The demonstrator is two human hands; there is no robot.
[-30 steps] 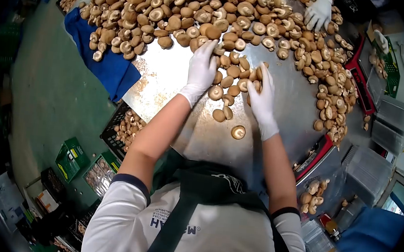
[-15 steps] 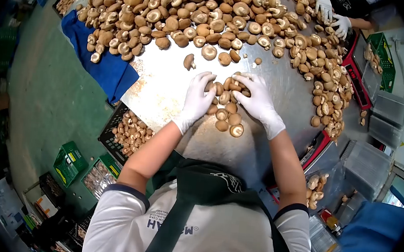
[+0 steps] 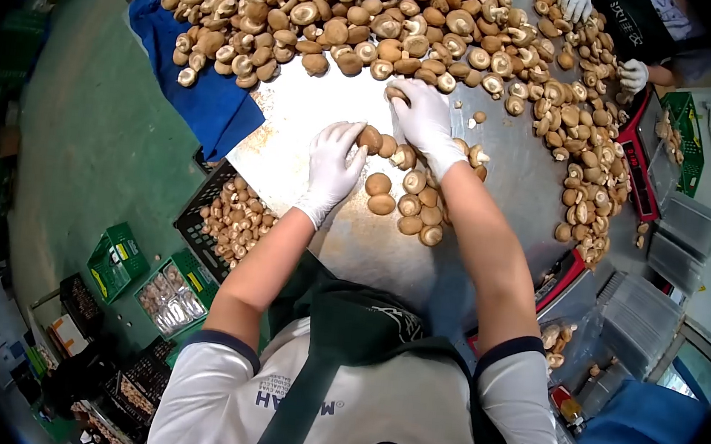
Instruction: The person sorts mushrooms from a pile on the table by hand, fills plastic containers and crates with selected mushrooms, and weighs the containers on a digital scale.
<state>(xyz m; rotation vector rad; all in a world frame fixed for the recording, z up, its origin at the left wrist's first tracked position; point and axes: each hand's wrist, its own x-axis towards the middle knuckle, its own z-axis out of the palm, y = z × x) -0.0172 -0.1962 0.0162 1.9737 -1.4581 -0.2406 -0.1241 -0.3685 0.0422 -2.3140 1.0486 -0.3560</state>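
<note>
My left hand (image 3: 332, 168), in a white glove, has its fingertips and thumb against a brown shiitake mushroom (image 3: 370, 139) on the metal table. Further forward, my gloved right hand (image 3: 425, 119) is closed on another shiitake mushroom (image 3: 396, 95), partly covered by the fingers. A small group of loose shiitake mushrooms (image 3: 411, 205) lies between my forearms, some cap up and some stem up. A few more mushrooms (image 3: 477, 155) lie just beyond my right wrist. The big mushroom pile (image 3: 335, 32) begins just past my right fingertips.
A blue cloth (image 3: 187, 103) hangs over the table's left edge, above a black crate (image 3: 193, 215) of mushrooms. To the right are red scales (image 3: 639, 164) and clear plastic trays (image 3: 638, 309). A co-worker's gloved hands (image 3: 633, 76) are at the far right of the pile.
My right hand has moved forward and left, from the small group to the pile's near edge. My left hand has shifted slightly left. The small group is more spread out.
</note>
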